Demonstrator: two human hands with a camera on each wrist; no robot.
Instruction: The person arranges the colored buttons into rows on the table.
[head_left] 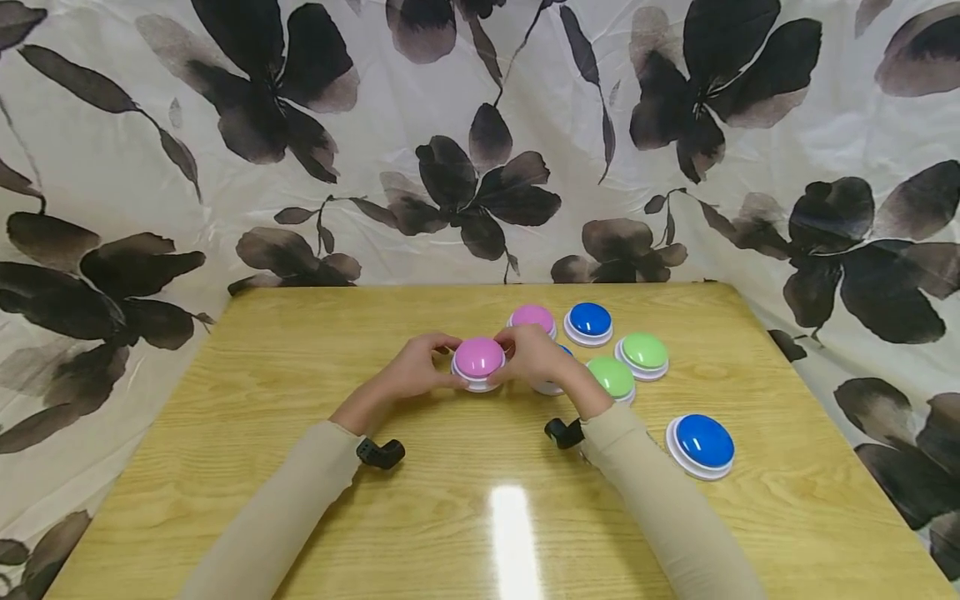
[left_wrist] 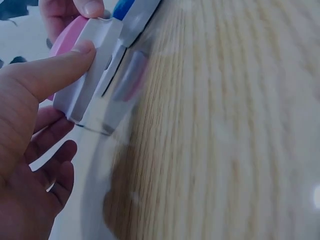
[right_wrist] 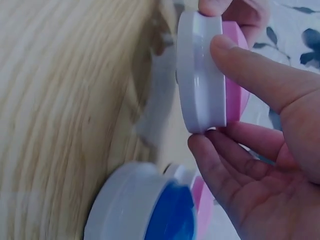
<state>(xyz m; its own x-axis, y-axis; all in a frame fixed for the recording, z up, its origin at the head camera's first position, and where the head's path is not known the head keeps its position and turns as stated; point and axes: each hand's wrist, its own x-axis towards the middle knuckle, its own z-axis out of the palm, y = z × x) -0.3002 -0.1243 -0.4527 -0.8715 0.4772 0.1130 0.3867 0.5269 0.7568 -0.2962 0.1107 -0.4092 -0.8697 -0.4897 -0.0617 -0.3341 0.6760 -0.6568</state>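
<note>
Both hands grip a round push button [head_left: 480, 358] with a pink dome and white base, held dome up close over the wooden table. My left hand [head_left: 417, 367] pinches it from the left, the thumb [left_wrist: 75, 62] pressed to the side of the white base. From the right, my right hand [head_left: 534, 354] holds the same base, thumb [right_wrist: 240, 60] on its near side and fingers round the far side. A blue button [right_wrist: 170, 215], mostly hidden behind the right hand in the head view, stands right beside that hand.
Behind the right hand is another pink button [head_left: 532, 317], with a blue button [head_left: 588, 321] next to it. Two green buttons [head_left: 643, 352] [head_left: 611, 377] stand to the right, one beside the right wrist. Near the right forearm lies a separate blue button [head_left: 705, 442]. Flowered cloth [head_left: 480, 100] hangs behind the table [head_left: 315, 333].
</note>
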